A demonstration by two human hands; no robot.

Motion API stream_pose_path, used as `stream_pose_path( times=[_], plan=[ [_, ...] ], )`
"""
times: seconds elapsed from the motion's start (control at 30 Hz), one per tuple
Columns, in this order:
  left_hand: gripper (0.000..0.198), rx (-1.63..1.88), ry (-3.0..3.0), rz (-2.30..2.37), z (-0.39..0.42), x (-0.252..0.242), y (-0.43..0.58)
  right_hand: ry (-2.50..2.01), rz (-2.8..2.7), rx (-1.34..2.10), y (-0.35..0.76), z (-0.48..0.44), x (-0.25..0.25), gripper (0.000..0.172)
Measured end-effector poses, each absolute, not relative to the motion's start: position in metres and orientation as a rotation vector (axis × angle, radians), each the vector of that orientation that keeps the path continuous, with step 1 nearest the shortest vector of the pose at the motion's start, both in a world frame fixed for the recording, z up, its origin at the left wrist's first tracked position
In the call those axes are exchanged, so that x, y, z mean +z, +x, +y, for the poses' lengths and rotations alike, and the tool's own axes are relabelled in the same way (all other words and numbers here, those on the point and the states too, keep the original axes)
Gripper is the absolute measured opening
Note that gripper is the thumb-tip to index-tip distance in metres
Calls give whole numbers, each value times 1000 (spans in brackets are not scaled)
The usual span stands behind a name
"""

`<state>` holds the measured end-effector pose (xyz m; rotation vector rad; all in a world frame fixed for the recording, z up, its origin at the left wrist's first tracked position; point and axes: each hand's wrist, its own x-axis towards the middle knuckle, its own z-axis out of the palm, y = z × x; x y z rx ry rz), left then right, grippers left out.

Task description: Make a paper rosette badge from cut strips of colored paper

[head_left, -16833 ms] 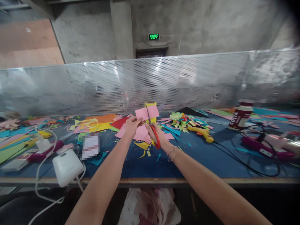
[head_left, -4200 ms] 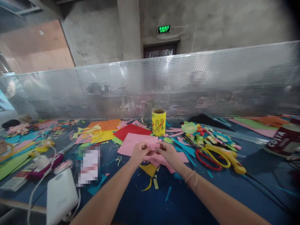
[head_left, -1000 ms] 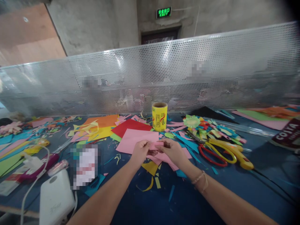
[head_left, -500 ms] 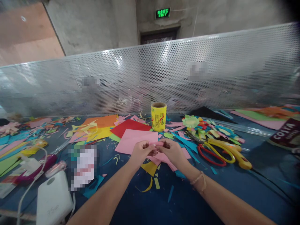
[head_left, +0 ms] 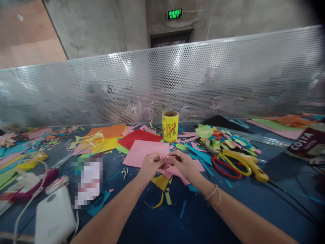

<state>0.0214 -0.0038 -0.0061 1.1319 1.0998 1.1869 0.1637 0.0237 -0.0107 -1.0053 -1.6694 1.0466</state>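
My left hand (head_left: 152, 164) and my right hand (head_left: 183, 165) meet fingertip to fingertip in the middle, just above the table. Both are closed in a pinch on a small pink paper strip (head_left: 164, 156), mostly covered by the fingers. Beneath and behind them lie a pink paper sheet (head_left: 144, 150) and a red sheet (head_left: 138, 138). A yellow-labelled roll (head_left: 170, 129) with a hollow core stands upright beyond my fingers. To the right of my right hand rest scissors (head_left: 215, 166) with red and yellow handles, against a yellow glue gun (head_left: 254, 168).
A white power bank (head_left: 54, 215) with a cable and a purple-handled tool (head_left: 48, 179) lie at left. Colourful paper scraps and a green rosette (head_left: 205, 131) sit farther back. A Costa bag (head_left: 308, 144) stands at right. A perforated metal screen (head_left: 162, 78) closes the far edge.
My fingertips have drawn closer together, and less of the pink strip shows between them. The whole view has shifted slightly, with objects appearing a little farther left.
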Motion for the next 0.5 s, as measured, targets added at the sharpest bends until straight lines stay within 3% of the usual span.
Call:
stream_pose_path(
  times=[0.5],
  plan=[
    [33, 1118, 1145, 1078, -6, -7, 23, -969, -1634, 1227, 167, 25, -3, 28]
  ],
)
